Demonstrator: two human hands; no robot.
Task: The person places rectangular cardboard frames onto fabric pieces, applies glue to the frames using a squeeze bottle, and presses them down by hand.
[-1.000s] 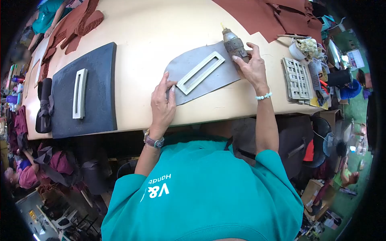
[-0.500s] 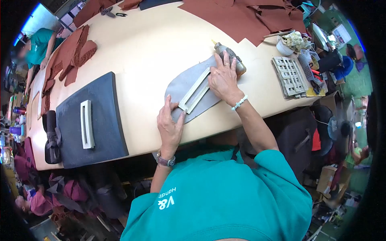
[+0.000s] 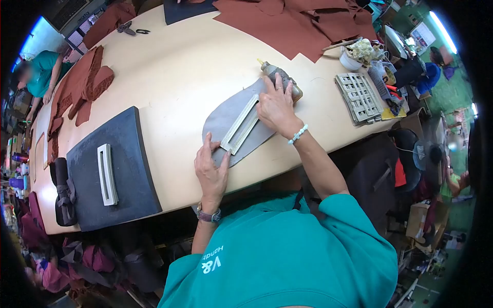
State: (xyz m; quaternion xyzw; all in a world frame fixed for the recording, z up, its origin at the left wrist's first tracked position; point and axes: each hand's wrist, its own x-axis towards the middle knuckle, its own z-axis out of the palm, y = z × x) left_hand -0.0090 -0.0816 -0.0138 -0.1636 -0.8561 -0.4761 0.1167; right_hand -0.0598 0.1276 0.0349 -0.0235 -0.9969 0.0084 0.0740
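Observation:
A long pale frame with a slot [image 3: 239, 126] lies at a slant on a grey sheet with a rounded end [image 3: 221, 117]. At the frame's lower left end, my left hand [image 3: 211, 167] has its thumb and fingers apart, touching the frame and sheet. My right hand [image 3: 279, 106] rests over the frame's upper right end, fingers spread and pointing away from me. Just beyond its fingertips a dark bottle with a yellow tip [image 3: 283, 79] lies on the table, partly covered by the fingers.
On the left, a dark board [image 3: 87, 174] bears another pale frame [image 3: 107, 174], beside a black roll [image 3: 63, 192]. Reddish-brown sheets [image 3: 287, 25] lie at the back. Slotted pale pieces [image 3: 358, 97] and a white cup [image 3: 350, 60] stand right. A person [image 3: 43, 74] is at the far left.
My right hand has let go of the bottle and moved left onto the frame's upper end. My left hand stays at the lower end. The whole view has shifted and turned.

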